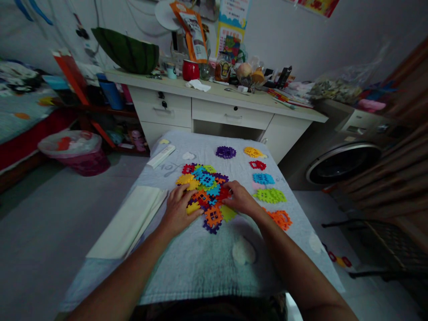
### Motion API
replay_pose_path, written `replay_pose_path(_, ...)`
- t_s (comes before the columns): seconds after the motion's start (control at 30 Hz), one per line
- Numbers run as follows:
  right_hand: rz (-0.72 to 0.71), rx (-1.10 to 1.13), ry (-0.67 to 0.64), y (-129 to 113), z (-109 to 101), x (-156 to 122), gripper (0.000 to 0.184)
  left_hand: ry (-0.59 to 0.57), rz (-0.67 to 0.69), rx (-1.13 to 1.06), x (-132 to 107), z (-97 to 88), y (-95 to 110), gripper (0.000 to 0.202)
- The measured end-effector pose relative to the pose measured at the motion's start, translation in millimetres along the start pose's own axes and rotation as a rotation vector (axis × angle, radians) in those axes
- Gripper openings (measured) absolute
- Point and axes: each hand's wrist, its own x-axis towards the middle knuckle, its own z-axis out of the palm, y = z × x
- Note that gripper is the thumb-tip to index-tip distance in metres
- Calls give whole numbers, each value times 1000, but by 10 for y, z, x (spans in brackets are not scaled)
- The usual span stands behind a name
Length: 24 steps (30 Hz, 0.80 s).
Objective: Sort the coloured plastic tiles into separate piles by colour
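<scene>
A mixed heap of flat, notched plastic building pieces (207, 179) in several colours lies on the cloth-covered table. My left hand (178, 208) rests at the heap's left side, fingers apart, touching yellow pieces (187, 180). An orange windowed piece (213, 216) lies near its thumb, on the heap's front edge. On the right side, my right hand (240, 199) reaches in with thumb and forefinger apart around red pieces (223, 193). No piece is visibly lifted by either hand. Beneath the right hand, a yellow-green piece (228, 213) shows in part.
Separate groups stand right of the heap: purple (226, 152), yellow (253, 152), red (257, 165), blue (263, 179), green (271, 195) and orange (281, 219). A folded white cloth (129, 218) and a white box (161, 156) lie left. A cluttered desk (214, 96) stands behind.
</scene>
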Motion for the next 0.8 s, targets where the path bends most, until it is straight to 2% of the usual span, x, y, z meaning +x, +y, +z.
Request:
replay_pose_path(0.2,-18,-2,-6,54,-98,-81,40,11,-11,-10,1,-9,15,49)
replay_pose_path(0.37,12,-44,83,345,-256,-16,41,38,-12,-24,18,-22,7,47)
replay_pose_path(0.6,240,-280,251,978,-677,395,18,63,-11,-44,29,-8,-25,46)
replay_pose_path(0.7,434,-374,286,1115,-806,560,16,69,-17,-46,26,2,-33,46)
replay_pose_path(0.8,587,-423,299,1185,-849,701,22,75,-23,-55,27,1,-35,46)
